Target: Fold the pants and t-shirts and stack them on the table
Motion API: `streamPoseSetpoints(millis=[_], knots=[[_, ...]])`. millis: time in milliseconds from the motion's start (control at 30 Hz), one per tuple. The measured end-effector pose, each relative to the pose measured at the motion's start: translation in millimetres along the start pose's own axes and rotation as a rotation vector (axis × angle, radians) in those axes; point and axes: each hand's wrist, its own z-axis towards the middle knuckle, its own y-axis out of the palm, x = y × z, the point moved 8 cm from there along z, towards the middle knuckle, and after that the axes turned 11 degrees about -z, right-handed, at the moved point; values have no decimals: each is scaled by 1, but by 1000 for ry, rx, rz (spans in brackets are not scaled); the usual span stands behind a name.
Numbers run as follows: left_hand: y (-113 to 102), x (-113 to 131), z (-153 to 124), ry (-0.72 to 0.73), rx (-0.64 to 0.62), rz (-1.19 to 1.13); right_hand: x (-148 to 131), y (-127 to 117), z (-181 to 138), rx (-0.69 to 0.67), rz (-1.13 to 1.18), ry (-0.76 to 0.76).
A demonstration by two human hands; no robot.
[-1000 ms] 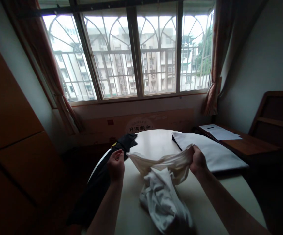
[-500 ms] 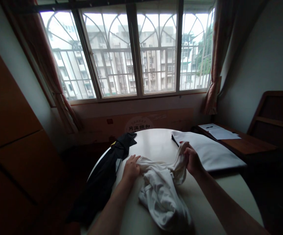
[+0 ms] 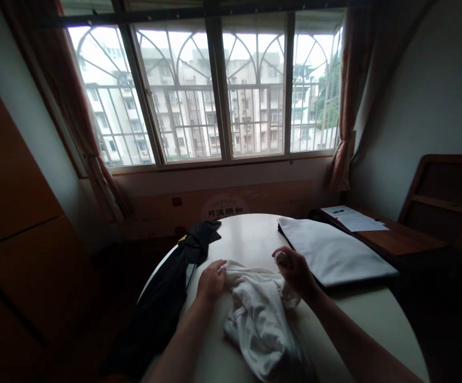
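A crumpled white garment (image 3: pixel 258 314) lies bunched on the round pale table (image 3: pixel 250 239) in front of me. My left hand (image 3: pixel 211 279) rests on the garment's left edge, its fingers curled and gripping the cloth against the tabletop. My right hand (image 3: pixel 295 271) is closed on a bunch of the same white cloth at its upper right, lifted a little off the table. The two hands are close together, with the cloth slack between them.
A dark garment (image 3: pixel 171 298) hangs over the table's left edge. A folded white garment (image 3: pixel 330 252) lies at the table's right on something dark. A wooden desk with papers (image 3: pixel 354 219) stands at right, a barred window (image 3: pixel 223 90) ahead, a wooden cabinet (image 3: pixel 19 229) at left.
The white garment, stretched in the air between my hands a second ago, has come down onto the table. My hands moved toward each other and the cloth went slack.
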Motion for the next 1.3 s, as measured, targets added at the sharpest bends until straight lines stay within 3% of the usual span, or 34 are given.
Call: streamPoseSetpoints(millis=[433, 667, 833, 1033, 1300], knots=[[9, -6, 2, -63, -57, -128, -5, 4, -1, 20, -68, -43], [9, -8, 4, -35, -72, -60, -1, 5, -3, 58, -85, -82], [11, -8, 4, -29, -83, 59, 10, 5, -3, 93, -70, 18], [8, -3, 1, -18, -109, 159, 20, -5, -7, 228, -77, 142], [3, -4, 2, -33, -80, 278, 20, -9, -6, 283, -31, 161]])
